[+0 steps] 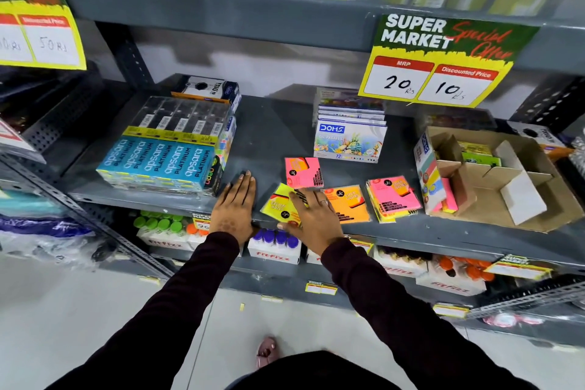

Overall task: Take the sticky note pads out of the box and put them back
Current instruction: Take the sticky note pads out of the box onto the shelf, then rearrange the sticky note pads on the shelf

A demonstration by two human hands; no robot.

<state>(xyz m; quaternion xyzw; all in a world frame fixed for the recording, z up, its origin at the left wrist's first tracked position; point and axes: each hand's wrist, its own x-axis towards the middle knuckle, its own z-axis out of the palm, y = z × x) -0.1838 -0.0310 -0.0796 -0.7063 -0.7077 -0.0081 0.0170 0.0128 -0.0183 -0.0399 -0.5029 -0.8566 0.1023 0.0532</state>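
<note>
Head view shows the right hand (pixel 311 217) spread flat on the yellow sticky note pad (pixel 278 204) at the shelf (pixel 269 136) edge, while the left hand (pixel 235 204), fingers together, rests flat on bare shelf just beside it. Beyond the right fingertips lies a pink pad (pixel 302 171); to that hand's right sit an orange pad (pixel 348 203), a pink-and-yellow stack (pixel 394 198), then the open cardboard box (pixel 506 187). Likely best to curl thumb under the yellow pad's overhanging edge, pinch it squarely, and carry it rightward to the box without nudging neighbours.
</note>
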